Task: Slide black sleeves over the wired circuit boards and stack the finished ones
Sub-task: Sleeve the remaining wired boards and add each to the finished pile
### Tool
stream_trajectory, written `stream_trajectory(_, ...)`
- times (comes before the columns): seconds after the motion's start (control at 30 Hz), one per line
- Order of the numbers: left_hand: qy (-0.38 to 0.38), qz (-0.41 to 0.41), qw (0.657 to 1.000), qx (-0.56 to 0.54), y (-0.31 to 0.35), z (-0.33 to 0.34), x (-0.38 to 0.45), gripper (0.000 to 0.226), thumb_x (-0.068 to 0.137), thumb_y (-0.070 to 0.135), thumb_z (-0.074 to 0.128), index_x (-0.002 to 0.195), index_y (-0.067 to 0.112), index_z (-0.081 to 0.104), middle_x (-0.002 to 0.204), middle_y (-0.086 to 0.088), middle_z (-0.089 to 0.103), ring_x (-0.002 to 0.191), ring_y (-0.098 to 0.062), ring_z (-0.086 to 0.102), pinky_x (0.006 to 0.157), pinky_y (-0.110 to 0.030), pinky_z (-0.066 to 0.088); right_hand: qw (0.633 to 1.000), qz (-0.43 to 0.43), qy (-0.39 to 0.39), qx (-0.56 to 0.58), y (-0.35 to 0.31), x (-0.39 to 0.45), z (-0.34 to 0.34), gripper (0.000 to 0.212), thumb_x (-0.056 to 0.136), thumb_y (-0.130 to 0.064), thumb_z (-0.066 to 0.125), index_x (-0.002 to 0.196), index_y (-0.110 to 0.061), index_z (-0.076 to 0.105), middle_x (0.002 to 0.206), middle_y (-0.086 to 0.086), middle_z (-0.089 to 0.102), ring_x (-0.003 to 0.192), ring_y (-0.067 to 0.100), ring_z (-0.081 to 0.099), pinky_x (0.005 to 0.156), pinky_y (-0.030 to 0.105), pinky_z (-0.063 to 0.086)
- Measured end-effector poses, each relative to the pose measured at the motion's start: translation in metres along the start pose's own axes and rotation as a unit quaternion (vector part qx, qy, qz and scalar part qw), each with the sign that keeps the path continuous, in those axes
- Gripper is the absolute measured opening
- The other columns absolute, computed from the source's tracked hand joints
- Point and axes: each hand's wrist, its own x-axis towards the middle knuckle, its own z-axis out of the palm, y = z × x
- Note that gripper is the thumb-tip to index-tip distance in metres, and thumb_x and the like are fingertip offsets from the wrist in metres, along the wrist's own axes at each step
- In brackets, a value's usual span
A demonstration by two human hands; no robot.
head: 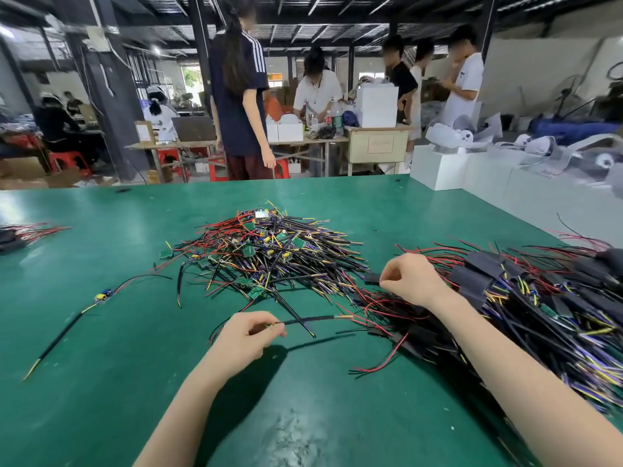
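Note:
My left hand [247, 335] pinches one wired circuit board, whose black cable [310, 320] arcs to the right just above the green table [101, 264]; the board itself is mostly hidden by my fingers. My right hand [409, 279] is closed on a flat black sleeve [372, 278] at the left edge of the stack of sleeved boards [526, 298]. A heap of bare boards with red, black and yellow wires [269, 254] lies in the middle, beyond both hands.
One loose wired board [102, 295] with a long cable lies at the left. A few sleeved pieces [13, 239] sit at the far left edge. White boxes [472, 173] line the back right. A person [241, 96] stands behind the table's far edge.

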Motion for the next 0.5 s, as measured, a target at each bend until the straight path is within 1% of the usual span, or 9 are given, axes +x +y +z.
stream_trajectory(0.07, 0.029, -0.008, 0.999, -0.011, -0.002, 0.0, 0.001, 0.022, 0.094, 0.015, 0.061, 0.075, 0.01, 0.071, 0.053, 0.002, 0.038, 0.042, -0.011, 0.028, 0.044, -0.017, 0.026, 1.0, -0.003, 0.018, -0.02, -0.002, 0.003, 0.004, 0.011, 0.082, -0.013, 0.065, 0.085, -0.013, 0.075, 0.089, 0.005, 0.074, 0.088, 0.023, 0.066, 0.081, 0.03, 0.05)
stream_trajectory(0.1, 0.043, -0.013, 0.999, -0.016, -0.003, 0.001, 0.001, 0.022, 0.094, 0.015, 0.061, 0.075, 0.01, 0.071, 0.051, 0.004, 0.039, 0.042, -0.01, 0.029, 0.043, -0.016, 0.027, 0.999, -0.005, 0.009, -0.037, -0.003, 0.005, 0.007, 0.011, 0.082, -0.014, 0.065, 0.086, -0.013, 0.075, 0.09, 0.005, 0.073, 0.089, 0.024, 0.066, 0.082, 0.031, 0.051)
stream_trajectory(0.17, 0.063, -0.021, 0.997, -0.027, -0.004, 0.001, 0.001, 0.021, 0.093, 0.014, 0.062, 0.074, 0.01, 0.072, 0.051, 0.004, 0.041, 0.041, -0.009, 0.03, 0.042, -0.014, 0.028, 0.997, 0.004, -0.029, -0.077, -0.004, 0.009, 0.012, 0.012, 0.083, -0.023, 0.068, 0.087, -0.014, 0.075, 0.093, 0.008, 0.072, 0.09, 0.027, 0.066, 0.081, 0.032, 0.052)
stream_trajectory(0.23, 0.071, -0.025, 0.997, -0.036, -0.005, 0.001, 0.001, 0.021, 0.093, 0.014, 0.062, 0.074, 0.009, 0.072, 0.052, 0.002, 0.041, 0.041, -0.01, 0.03, 0.042, -0.015, 0.028, 0.991, 0.018, -0.076, -0.109, -0.003, 0.014, 0.017, 0.018, 0.083, -0.031, 0.071, 0.088, -0.014, 0.074, 0.094, 0.009, 0.071, 0.09, 0.028, 0.066, 0.079, 0.033, 0.053)
stream_trajectory(0.27, 0.072, -0.025, 0.996, -0.037, -0.004, 0.001, 0.001, 0.021, 0.093, 0.014, 0.062, 0.075, 0.009, 0.072, 0.052, 0.002, 0.041, 0.041, -0.01, 0.03, 0.042, -0.015, 0.028, 0.989, 0.022, -0.088, -0.117, -0.002, 0.017, 0.018, 0.019, 0.082, -0.032, 0.071, 0.088, -0.014, 0.074, 0.095, 0.009, 0.071, 0.09, 0.028, 0.066, 0.079, 0.033, 0.054)
stream_trajectory(0.33, 0.073, -0.026, 0.996, -0.032, -0.004, 0.002, 0.001, 0.021, 0.093, 0.015, 0.062, 0.075, 0.01, 0.071, 0.051, 0.003, 0.041, 0.041, -0.011, 0.031, 0.043, -0.017, 0.028, 0.99, 0.023, -0.083, -0.115, 0.0, 0.024, 0.019, 0.016, 0.082, -0.027, 0.069, 0.09, -0.014, 0.073, 0.097, 0.01, 0.07, 0.093, 0.028, 0.066, 0.081, 0.033, 0.053)
stream_trajectory(0.37, 0.073, -0.027, 0.997, -0.027, -0.004, 0.002, 0.001, 0.021, 0.092, 0.015, 0.062, 0.074, 0.011, 0.072, 0.05, 0.004, 0.041, 0.041, -0.011, 0.031, 0.043, -0.018, 0.028, 0.991, 0.019, -0.068, -0.11, 0.0, 0.028, 0.02, 0.015, 0.083, -0.022, 0.065, 0.093, -0.013, 0.073, 0.1, 0.011, 0.07, 0.096, 0.029, 0.065, 0.083, 0.034, 0.053)
stream_trajectory(0.43, 0.076, -0.027, 0.997, -0.019, -0.004, 0.002, 0.002, 0.02, 0.092, 0.015, 0.063, 0.073, 0.011, 0.072, 0.048, 0.006, 0.042, 0.04, -0.011, 0.032, 0.044, -0.019, 0.029, 0.993, 0.015, -0.045, -0.107, 0.0, 0.034, 0.024, 0.024, 0.087, -0.015, 0.058, 0.109, -0.009, 0.068, 0.112, 0.014, 0.065, 0.108, 0.03, 0.06, 0.091, 0.035, 0.049)
stream_trajectory(0.5, 0.079, -0.026, 0.996, -0.014, -0.004, 0.003, 0.003, 0.02, 0.091, 0.014, 0.064, 0.073, 0.012, 0.072, 0.047, 0.007, 0.043, 0.039, -0.011, 0.033, 0.045, -0.02, 0.028, 0.989, 0.017, -0.064, -0.129, 0.002, 0.038, 0.03, 0.033, 0.092, -0.019, 0.056, 0.122, -0.006, 0.058, 0.124, 0.017, 0.058, 0.119, 0.032, 0.052, 0.098, 0.037, 0.044)
